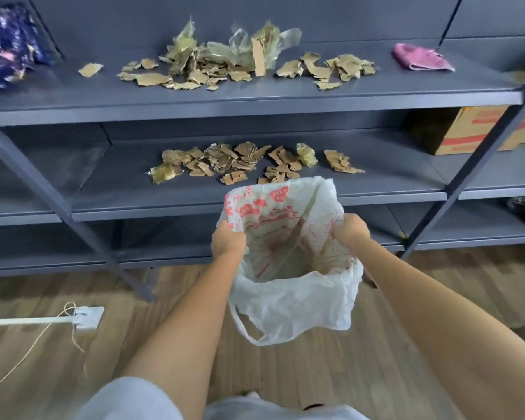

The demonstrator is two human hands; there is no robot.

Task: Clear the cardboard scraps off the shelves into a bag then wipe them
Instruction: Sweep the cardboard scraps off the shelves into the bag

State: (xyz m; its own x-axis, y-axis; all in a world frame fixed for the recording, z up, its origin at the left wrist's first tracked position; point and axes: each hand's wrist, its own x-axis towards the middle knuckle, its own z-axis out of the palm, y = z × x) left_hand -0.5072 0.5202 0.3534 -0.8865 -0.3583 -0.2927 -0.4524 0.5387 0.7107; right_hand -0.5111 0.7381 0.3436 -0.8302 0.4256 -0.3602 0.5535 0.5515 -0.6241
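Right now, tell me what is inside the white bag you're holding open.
The white bag is held open by the left hand and right hand. Only its red-printed inner wall shows; no scraps are visible. Its near wall folds over and hides the bottom.

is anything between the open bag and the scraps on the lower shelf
Nothing visible. The bag, held open by the left hand and right hand, sits just in front of the lower shelf, with its cardboard scraps in clear view behind the rim.
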